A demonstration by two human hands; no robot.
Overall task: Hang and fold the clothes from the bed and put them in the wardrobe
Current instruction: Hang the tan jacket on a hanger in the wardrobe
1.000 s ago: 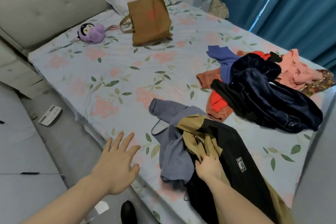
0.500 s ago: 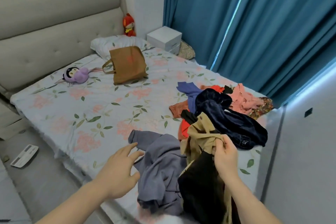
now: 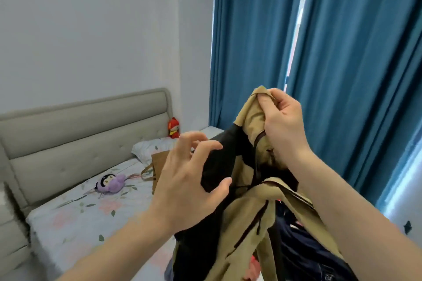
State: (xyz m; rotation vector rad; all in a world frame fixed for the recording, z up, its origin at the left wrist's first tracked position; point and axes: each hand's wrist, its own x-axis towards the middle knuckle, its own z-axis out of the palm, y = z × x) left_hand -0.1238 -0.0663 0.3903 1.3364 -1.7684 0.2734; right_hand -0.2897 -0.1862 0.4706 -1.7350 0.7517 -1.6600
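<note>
Tan-and-black jacket (image 3: 246, 219) hangs from the right hand's (image 3: 282, 125) clenched pinch; left hand (image 3: 187, 185), fingers spread, touches its black panel.

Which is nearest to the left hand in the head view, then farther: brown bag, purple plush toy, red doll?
From the left hand:
1. Brown bag, just behind the hand.
2. Purple plush toy, on the sheet to the left.
3. Red doll, back by the headboard.

Bed (image 3: 75, 219) w/ floral sheet: purple plush doll (image 3: 110, 183) near headboard, brown bag (image 3: 157, 166) & white pillow (image 3: 153, 147) beyond it, dark clothes pile (image 3: 306, 248) at right.
</note>
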